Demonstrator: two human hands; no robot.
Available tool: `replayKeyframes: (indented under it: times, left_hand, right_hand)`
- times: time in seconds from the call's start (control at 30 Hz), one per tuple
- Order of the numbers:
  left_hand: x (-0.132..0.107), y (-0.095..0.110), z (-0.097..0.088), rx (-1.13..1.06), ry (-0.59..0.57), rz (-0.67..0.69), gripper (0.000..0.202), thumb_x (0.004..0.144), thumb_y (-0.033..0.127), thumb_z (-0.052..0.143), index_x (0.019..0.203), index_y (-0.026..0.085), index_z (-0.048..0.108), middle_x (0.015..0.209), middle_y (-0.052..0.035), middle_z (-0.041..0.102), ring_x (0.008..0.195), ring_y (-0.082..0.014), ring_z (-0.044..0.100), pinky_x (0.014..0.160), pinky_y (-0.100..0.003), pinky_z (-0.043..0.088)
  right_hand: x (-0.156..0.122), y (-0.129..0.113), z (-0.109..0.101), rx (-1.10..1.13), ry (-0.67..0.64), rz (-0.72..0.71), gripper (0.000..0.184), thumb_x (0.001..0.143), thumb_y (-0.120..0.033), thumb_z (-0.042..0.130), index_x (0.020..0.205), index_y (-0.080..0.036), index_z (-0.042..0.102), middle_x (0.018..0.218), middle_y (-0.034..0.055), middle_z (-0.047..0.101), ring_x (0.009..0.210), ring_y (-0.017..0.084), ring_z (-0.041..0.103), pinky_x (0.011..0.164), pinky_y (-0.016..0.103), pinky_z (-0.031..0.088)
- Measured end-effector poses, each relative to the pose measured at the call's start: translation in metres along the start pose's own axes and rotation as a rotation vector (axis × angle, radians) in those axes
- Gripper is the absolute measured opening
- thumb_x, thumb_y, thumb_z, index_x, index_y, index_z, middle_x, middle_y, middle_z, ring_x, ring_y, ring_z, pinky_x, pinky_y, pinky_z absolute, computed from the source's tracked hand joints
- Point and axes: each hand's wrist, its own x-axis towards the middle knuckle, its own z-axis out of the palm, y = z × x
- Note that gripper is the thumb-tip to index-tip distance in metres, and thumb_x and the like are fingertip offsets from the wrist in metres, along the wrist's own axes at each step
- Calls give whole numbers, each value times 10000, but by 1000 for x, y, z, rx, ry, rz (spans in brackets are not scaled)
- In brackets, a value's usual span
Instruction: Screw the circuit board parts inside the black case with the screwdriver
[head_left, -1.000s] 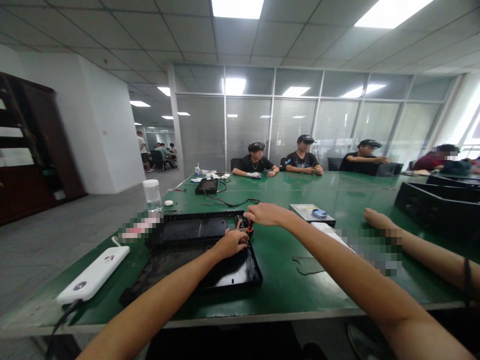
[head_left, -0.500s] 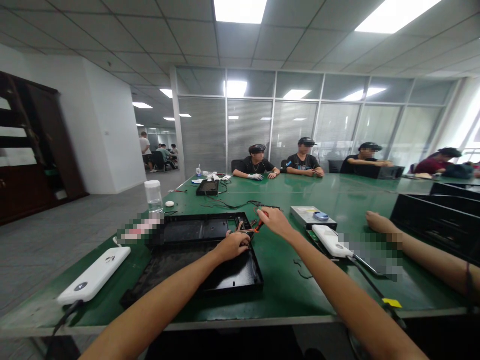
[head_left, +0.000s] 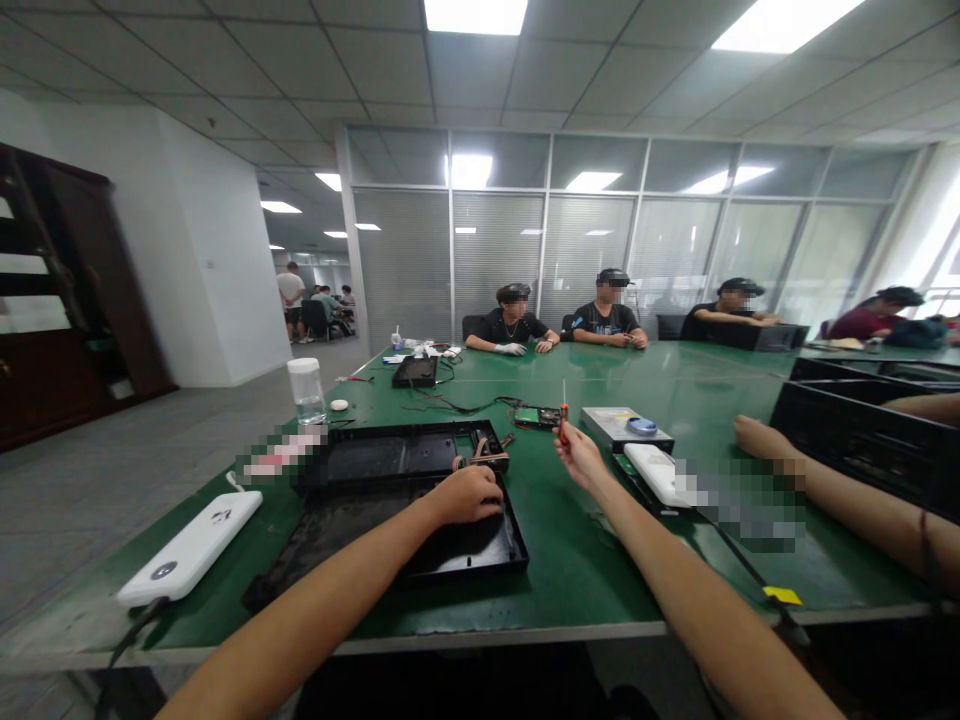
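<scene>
My right hand (head_left: 581,460) is closed around the red-and-black handle of a screwdriver (head_left: 564,424), its thin shaft pointing up, to the right of the black casing. Over the right part of the opened black plastic casing (head_left: 442,555), my left hand (head_left: 466,495) rests with curled fingers; what they hold, if anything, is hidden. Just beyond the left hand, a bundle of coloured wires (head_left: 484,455) lies at the right end of the casing's rear half. A small device with a green circuit board (head_left: 532,416) lies behind the screwdriver.
White power banks (head_left: 191,548) lie at left and right. A metal drive box (head_left: 619,430) carries a small blue round item. Left stands a clear jar (head_left: 307,395). At right, another person's arm (head_left: 832,500) reaches beside black computer cases (head_left: 862,450). Several people sit across the green table (head_left: 720,385).
My right hand has moved away from the wires, rightward and slightly down, turning the screwdriver tip-up. The green-board device behind it is now more visible. My left hand stays nearly in place.
</scene>
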Motion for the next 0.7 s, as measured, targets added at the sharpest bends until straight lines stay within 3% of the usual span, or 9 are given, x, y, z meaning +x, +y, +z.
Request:
replayKeyframes:
  times: [0.13,0.27,0.33,0.43,0.53,0.6,0.7]
  left_hand:
    - [0,7,-9,18,68,-14,262,793,367,513,957,170,567,924,-71,569,937,-182,495,875,-288,348]
    - [0,9,-24,93,110,-82,281,796,333,508,1018,162,494,1049,-87,533,1004,-203,471,878,-306,341]
    - [-1,3,-33,137,97,-154,288,790,325,510,1026,164,470,1018,-86,543,955,-204,503,827,-293,368]
    - [-8,-15,-49,189,54,-333,299,793,344,491,1027,163,447,902,-71,577,819,-192,554,717,-268,400]
    - [-23,-40,-62,240,-62,-477,343,772,430,493,982,159,479,865,-83,594,782,-202,567,655,-258,404]
    - [-35,-54,-66,244,-217,-531,363,718,479,541,897,163,527,849,-83,604,766,-205,573,629,-247,403]
    - [-50,-66,-61,232,-379,-497,300,660,426,621,813,175,559,808,-53,612,732,-187,577,609,-226,401]
  right_hand:
    - [-16,3,17,-211,-167,1,274,676,-421,593,674,-199,432,513,-52,472,435,84,457,440,213,409]
    - [-51,-20,49,-627,-430,-180,386,822,-470,335,635,-175,500,416,-50,423,374,84,386,431,211,340]
    - [-80,-36,66,-846,-650,-342,394,838,-423,320,654,-167,557,547,-1,543,496,106,485,515,220,365]
    - [-131,-54,75,-1199,-1032,-565,190,769,-325,465,747,-188,595,750,24,621,678,142,556,610,231,357]
    - [-177,-64,60,-1456,-1015,-574,153,719,-256,524,852,-201,576,820,30,620,693,155,564,576,238,327]
    - [-199,-67,42,-1524,-960,-558,119,728,-224,519,838,-221,564,804,14,615,679,151,561,558,244,308]
    - [-217,-69,18,-1574,-862,-586,60,768,-234,489,766,-224,548,768,5,597,630,139,541,532,259,280]
